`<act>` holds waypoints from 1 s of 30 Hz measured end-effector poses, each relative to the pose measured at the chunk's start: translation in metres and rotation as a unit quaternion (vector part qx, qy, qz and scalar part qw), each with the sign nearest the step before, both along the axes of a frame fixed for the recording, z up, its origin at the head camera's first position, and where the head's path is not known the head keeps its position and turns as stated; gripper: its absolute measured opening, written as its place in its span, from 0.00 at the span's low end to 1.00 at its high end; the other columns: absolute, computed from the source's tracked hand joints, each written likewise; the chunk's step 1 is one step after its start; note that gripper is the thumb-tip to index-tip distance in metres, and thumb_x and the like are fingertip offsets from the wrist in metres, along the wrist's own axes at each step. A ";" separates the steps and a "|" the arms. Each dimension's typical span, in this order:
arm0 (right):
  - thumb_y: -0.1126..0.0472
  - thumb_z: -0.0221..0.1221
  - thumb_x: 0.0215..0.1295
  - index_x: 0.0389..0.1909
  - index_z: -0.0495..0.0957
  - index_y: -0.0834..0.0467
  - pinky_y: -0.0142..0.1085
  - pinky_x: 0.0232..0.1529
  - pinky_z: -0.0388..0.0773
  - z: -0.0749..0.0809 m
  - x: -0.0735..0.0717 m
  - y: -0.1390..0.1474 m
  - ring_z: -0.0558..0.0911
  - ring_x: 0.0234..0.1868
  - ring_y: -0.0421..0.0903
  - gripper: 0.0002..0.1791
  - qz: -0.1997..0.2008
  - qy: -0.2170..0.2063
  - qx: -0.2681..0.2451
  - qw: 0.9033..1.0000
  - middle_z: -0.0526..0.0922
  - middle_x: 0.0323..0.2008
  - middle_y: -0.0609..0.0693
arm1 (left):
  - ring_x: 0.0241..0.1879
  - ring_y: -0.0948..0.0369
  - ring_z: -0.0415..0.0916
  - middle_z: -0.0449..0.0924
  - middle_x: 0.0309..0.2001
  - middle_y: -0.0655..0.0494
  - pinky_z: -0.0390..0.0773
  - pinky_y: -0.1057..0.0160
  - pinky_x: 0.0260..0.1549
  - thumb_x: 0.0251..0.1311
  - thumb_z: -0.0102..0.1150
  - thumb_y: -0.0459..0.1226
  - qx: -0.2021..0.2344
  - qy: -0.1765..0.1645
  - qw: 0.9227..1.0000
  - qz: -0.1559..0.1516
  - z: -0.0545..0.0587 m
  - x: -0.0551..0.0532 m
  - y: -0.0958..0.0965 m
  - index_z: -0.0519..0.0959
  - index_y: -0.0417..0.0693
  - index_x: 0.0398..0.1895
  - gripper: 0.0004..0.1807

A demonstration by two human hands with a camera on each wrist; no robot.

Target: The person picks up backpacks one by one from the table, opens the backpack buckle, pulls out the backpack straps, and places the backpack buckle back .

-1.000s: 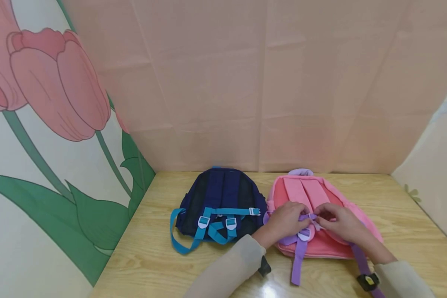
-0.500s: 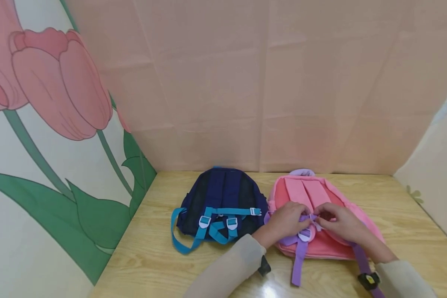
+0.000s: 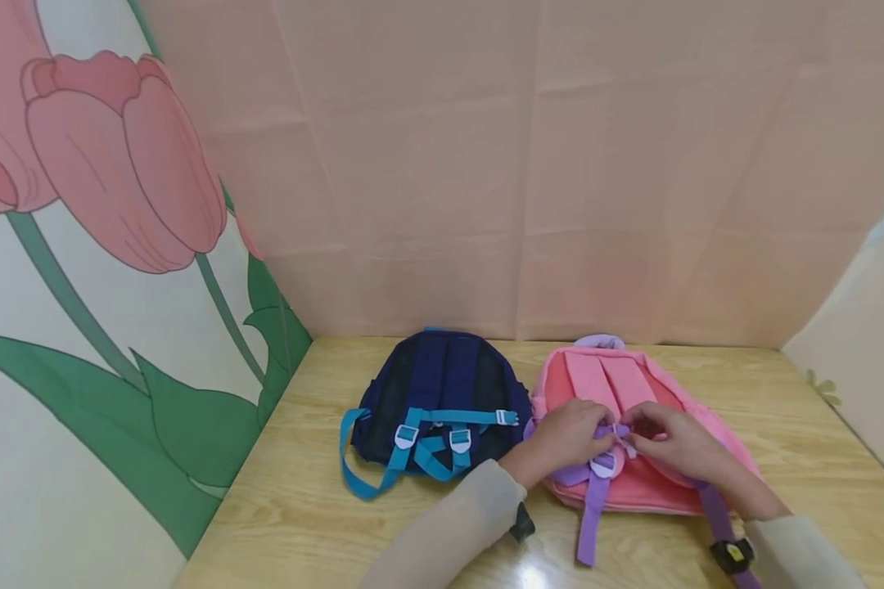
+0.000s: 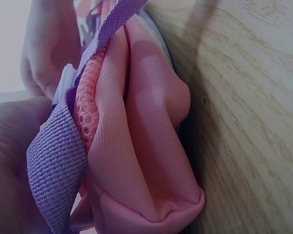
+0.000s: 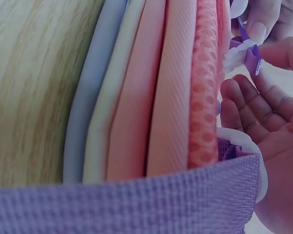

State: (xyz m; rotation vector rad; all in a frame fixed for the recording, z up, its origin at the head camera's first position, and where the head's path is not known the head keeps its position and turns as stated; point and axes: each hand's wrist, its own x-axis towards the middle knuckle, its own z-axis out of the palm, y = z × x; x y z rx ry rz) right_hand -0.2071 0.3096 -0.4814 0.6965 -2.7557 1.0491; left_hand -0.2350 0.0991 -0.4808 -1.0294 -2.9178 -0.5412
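A person's left hand (image 3: 573, 432) and right hand (image 3: 676, 442) came close together over a pink backpack (image 3: 632, 380) at four o'clock in the head view, the fingertips of both pinching a purple strap (image 5: 254, 62) at a white clip (image 5: 237, 55). The right hand's other fingers curved loosely around nothing, while a navy backpack (image 3: 442, 368) lay just beside the pink one, at nine o'clock, on a wooden table (image 3: 280, 507).

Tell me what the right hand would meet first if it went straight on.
Most likely the purple woven strap with the white plastic piece, then the left hand; depth is hard to judge.
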 end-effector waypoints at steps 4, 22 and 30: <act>0.64 0.69 0.63 0.44 0.82 0.56 0.34 0.38 0.81 0.001 0.000 -0.001 0.78 0.36 0.32 0.10 0.001 0.004 0.007 1.000 0.82 0.35 0.40 | 0.45 0.75 0.73 0.80 0.47 0.73 0.73 0.77 0.50 0.68 0.62 0.52 -0.001 0.004 1.000 -0.006 0.003 0.000 -0.001 0.80 0.65 0.55 0.15; 0.63 0.68 0.64 0.44 0.81 0.53 0.34 0.40 0.81 -0.003 0.000 -0.001 0.80 0.38 0.32 0.09 0.013 -0.001 -0.009 1.000 0.83 0.36 0.40 | 0.42 0.76 0.72 0.79 0.44 0.75 0.72 0.77 0.47 0.67 0.62 0.53 -0.009 0.011 1.000 -0.016 -0.007 -0.004 0.000 0.79 0.67 0.54 0.14; 0.63 0.67 0.65 0.43 0.82 0.57 0.31 0.39 0.80 0.001 0.000 -0.002 0.80 0.37 0.31 0.07 0.000 -0.014 -0.011 1.000 0.84 0.35 0.43 | 0.44 0.77 0.72 0.79 0.46 0.75 0.72 0.77 0.47 0.66 0.63 0.54 0.013 -0.003 1.000 -0.008 -0.006 -0.005 -0.001 0.79 0.66 0.54 0.16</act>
